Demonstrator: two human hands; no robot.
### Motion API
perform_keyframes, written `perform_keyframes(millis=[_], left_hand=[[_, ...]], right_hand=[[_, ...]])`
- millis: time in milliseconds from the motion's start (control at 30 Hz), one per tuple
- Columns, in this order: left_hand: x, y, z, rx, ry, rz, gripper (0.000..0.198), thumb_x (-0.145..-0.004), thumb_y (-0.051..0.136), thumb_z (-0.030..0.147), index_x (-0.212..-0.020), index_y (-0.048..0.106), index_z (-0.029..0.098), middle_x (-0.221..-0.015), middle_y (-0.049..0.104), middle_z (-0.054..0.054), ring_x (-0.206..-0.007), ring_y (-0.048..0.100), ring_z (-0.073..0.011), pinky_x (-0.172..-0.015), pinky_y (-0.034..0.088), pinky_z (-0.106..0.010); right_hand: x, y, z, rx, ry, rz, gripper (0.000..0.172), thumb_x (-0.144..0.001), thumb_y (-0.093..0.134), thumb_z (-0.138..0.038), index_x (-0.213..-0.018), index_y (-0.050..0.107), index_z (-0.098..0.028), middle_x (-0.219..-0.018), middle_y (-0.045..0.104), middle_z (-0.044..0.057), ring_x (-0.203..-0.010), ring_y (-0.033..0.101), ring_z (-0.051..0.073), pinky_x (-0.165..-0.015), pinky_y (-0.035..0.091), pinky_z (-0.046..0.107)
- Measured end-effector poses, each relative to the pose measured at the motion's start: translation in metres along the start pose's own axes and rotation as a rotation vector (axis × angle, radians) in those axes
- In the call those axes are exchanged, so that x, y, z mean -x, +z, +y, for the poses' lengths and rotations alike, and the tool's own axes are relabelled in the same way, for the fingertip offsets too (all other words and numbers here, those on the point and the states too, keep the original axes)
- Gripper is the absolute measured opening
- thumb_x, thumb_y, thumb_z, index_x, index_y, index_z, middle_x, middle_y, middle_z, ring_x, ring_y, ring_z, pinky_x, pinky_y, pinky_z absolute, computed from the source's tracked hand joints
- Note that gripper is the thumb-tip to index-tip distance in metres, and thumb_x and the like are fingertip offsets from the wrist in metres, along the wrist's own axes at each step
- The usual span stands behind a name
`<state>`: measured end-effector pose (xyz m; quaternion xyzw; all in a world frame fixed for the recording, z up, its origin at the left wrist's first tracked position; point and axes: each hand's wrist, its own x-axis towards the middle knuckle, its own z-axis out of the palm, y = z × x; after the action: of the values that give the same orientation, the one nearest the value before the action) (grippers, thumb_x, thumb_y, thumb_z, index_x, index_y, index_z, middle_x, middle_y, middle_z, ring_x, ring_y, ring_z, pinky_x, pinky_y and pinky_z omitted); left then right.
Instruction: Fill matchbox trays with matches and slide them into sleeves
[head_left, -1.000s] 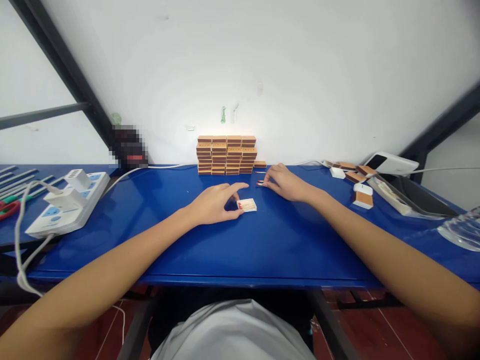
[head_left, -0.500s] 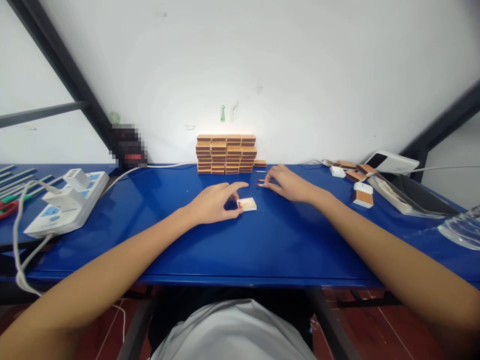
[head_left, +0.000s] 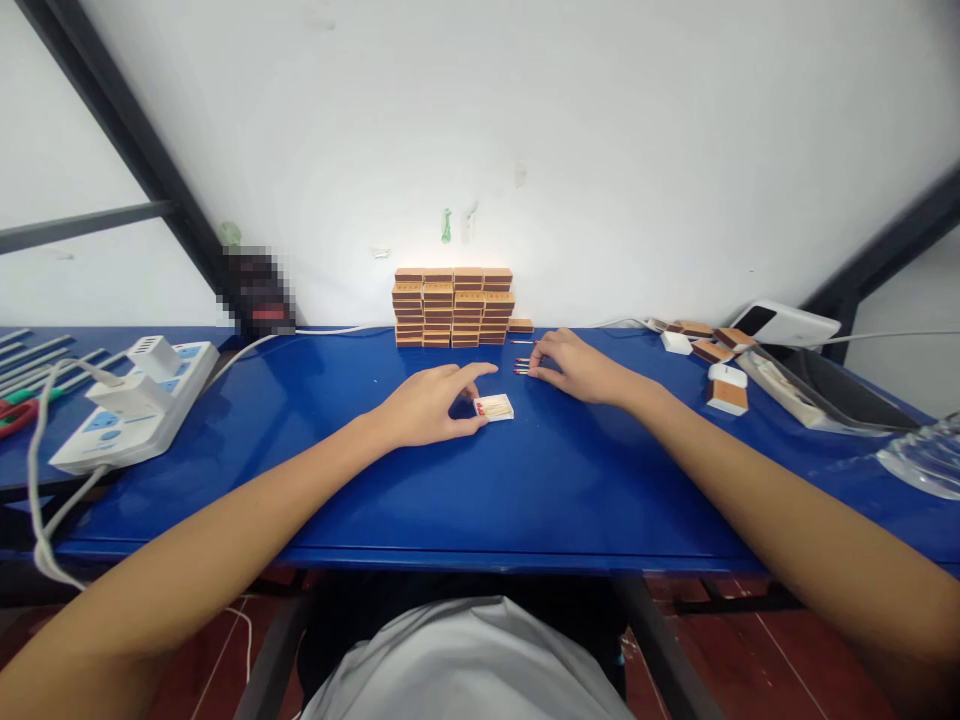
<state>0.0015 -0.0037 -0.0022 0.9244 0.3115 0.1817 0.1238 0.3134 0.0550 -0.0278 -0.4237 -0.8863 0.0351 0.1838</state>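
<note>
My left hand [head_left: 429, 407] rests on the table with its thumb and bent fingers around the left end of a small white matchbox tray [head_left: 504, 410]; its index finger stretches out above. Matches with red heads fill the tray. To the right, my right hand [head_left: 566, 360] has thumb and fingers pinched at the right ends of a few matches [head_left: 523, 372] lying on the blue tabletop. One more match [head_left: 523, 342] lies just behind these. How many matches the right fingertips touch is hidden.
Matchboxes [head_left: 453, 310] stand stacked against the wall, one single box [head_left: 520, 326] beside them. Loose matchboxes [head_left: 712, 350], a white case [head_left: 727, 375], a white device [head_left: 787, 322] and a dark pouch [head_left: 840, 395] lie right. A power strip [head_left: 142, 410] and scissors [head_left: 16, 418] are left.
Both hands stay almost in place. The matches at my right fingertips look slightly shifted, and a red tip now shows at the right end of the match behind them.
</note>
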Motion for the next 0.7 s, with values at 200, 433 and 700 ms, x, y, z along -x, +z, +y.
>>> perform_keyframes(millis=[200, 433, 700], left_hand=[[0.0, 0.001, -0.001, -0.001, 0.008, 0.007, 0.066, -0.093, 0.072, 0.033, -0.155, 0.048, 0.027, -0.115, 0.077, -0.003, -0.109, 0.071, -0.0258, -0.092, 0.055, -0.039], [0.0, 0.001, -0.001, -0.009, 0.004, 0.011, 0.067, -0.093, 0.073, 0.033, -0.154, 0.048, 0.025, -0.114, 0.077, -0.002, -0.108, 0.071, -0.0252, -0.092, 0.055, -0.039], [0.0, 0.002, -0.002, -0.008, 0.018, 0.018, 0.066, -0.093, 0.072, 0.032, -0.153, 0.048, 0.025, -0.113, 0.078, -0.003, -0.108, 0.07, -0.0257, -0.091, 0.054, -0.039]], right_hand=[[-0.001, 0.003, 0.0, 0.012, -0.003, 0.021, 0.017, -0.101, 0.057, -0.033, -0.095, 0.069, -0.023, -0.106, 0.069, 0.014, -0.108, 0.058, 0.034, -0.098, 0.048, 0.051], [-0.002, 0.006, 0.006, 0.007, -0.007, 0.011, 0.02, -0.102, 0.057, -0.035, -0.096, 0.072, -0.022, -0.106, 0.067, 0.015, -0.11, 0.056, 0.035, -0.101, 0.046, 0.052], [0.0, -0.006, -0.047, -0.092, -0.073, 0.075, 0.02, -0.104, 0.055, -0.036, -0.098, 0.069, -0.023, -0.111, 0.065, 0.014, -0.113, 0.054, 0.034, -0.102, 0.046, 0.052]])
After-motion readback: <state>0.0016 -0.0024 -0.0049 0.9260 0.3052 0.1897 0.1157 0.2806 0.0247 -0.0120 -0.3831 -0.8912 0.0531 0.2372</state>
